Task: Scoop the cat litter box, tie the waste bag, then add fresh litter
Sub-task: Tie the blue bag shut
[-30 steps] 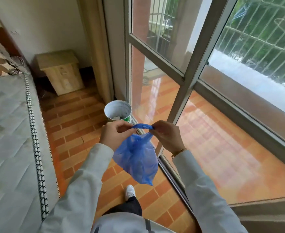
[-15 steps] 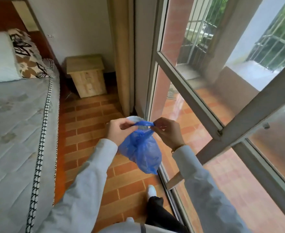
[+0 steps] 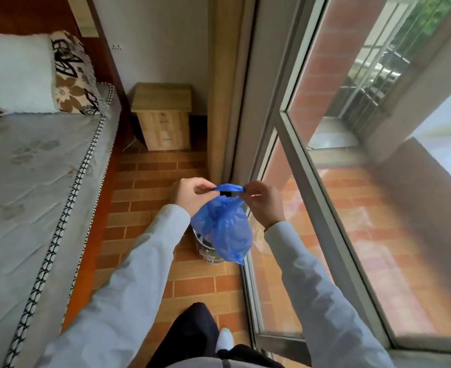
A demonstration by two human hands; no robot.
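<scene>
A blue plastic waste bag [image 3: 225, 229] hangs in front of me, full and rounded at the bottom. My left hand [image 3: 191, 195] pinches one end of the bag's twisted top and my right hand [image 3: 263, 201] pinches the other end, with the blue strip stretched level between them. Directly below the bag stands a round white bucket [image 3: 205, 251], mostly hidden behind it. No litter box or scoop is in view.
A bed with a grey mattress [image 3: 33, 195] and pillows runs along the left. A wooden bedside cabinet [image 3: 163, 120] stands at the far wall. A glass sliding door [image 3: 312, 208] lines the right side. Brick-pattern floor tiles [image 3: 144, 203] form a narrow aisle between them.
I have stepped forward along the aisle; the bucket, ahead of the bag earlier, now sits under it. My hands have pulled the bag's top ends a little further apart.
</scene>
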